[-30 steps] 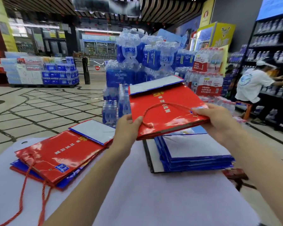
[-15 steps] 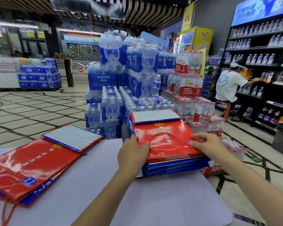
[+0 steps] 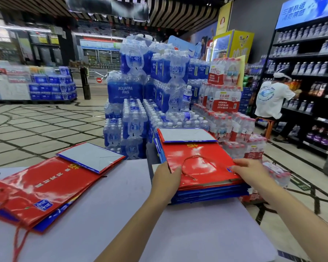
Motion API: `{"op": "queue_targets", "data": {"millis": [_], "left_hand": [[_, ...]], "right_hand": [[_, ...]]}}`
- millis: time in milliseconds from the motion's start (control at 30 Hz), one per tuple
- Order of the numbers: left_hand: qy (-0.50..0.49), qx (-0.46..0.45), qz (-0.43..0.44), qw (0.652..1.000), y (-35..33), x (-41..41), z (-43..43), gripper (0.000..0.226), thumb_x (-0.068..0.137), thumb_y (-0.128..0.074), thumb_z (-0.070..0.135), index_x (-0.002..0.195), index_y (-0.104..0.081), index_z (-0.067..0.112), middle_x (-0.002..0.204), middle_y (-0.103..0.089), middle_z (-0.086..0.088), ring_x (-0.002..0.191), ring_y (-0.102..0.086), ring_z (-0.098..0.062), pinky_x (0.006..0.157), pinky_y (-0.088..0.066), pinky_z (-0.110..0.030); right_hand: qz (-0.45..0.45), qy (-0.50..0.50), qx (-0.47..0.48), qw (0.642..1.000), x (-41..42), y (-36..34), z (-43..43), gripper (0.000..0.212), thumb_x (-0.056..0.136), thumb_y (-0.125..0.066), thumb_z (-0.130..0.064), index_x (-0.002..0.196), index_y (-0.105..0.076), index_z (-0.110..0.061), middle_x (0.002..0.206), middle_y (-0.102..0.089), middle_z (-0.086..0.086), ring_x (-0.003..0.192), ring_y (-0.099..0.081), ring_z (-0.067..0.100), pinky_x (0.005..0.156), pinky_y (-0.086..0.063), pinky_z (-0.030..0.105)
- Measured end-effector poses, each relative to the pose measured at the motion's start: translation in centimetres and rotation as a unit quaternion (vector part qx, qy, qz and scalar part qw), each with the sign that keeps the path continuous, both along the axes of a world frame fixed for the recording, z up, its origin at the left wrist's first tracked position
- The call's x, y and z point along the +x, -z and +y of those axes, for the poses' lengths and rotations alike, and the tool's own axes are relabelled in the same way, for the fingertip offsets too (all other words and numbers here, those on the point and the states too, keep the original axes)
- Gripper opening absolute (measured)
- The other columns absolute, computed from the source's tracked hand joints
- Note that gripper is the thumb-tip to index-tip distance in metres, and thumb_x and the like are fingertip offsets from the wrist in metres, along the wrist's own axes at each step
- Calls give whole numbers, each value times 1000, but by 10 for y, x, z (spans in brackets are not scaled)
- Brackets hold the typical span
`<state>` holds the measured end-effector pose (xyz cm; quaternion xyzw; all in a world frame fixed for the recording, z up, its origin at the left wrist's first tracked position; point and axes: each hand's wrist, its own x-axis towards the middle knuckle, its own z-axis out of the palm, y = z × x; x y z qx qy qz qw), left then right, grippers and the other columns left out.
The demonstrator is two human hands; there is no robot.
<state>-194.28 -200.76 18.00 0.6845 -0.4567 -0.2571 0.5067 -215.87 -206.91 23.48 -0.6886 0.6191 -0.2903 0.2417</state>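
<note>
Red item: glossy red paper gift bag (image 3: 199,159), folded flat with its white base flap at the far end. It lies on top of the stack of blue-edged folded bags (image 3: 210,194) at the far right of the pale grey table (image 3: 121,214).
Left hand (image 3: 165,178): grips the bag's near left corner, thumb on top, fingers curled round the edge.
Right hand (image 3: 251,172): fingers laid fairly straight over the near right corner. Thumb hidden, so pinch or mere press cannot be told.
Handling (judged): light and thin; stiff enough when flat, but would bow if lifted by one corner. Laminated face looks slippery and may slide off the stack.
Hold: both near corners, or the folded side edges. Avoid the loose red cord handle (image 3: 189,167), which could snag.
Nearby: second pile of red folded bags (image 3: 40,190) at the table's left, well apart.
</note>
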Motion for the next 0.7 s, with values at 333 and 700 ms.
{"op": "queue_targets", "data": {"millis": [333,700], "left_hand": [[-117,4,-115,986,-40,137,54,25,98,-48,30,115,-61,18,109,-61,3,102,-57,-16,84,-44,-30],[-318,244,-278,873,1,345,168,71,81,-54,68,128,-52,15,126,-59,-12,116,-54,-34,93,-46,-43]], "right_hand": [[-50,-187,-194,962,146,4,86,23,93,-58,-21,111,-68,-10,107,-70,2,101,-62,21,91,-47,37],[-53,-223,112,967,346,63,146,51,93,-56,-45,130,-51,-9,127,-60,8,117,-56,27,92,-45,33]]}}
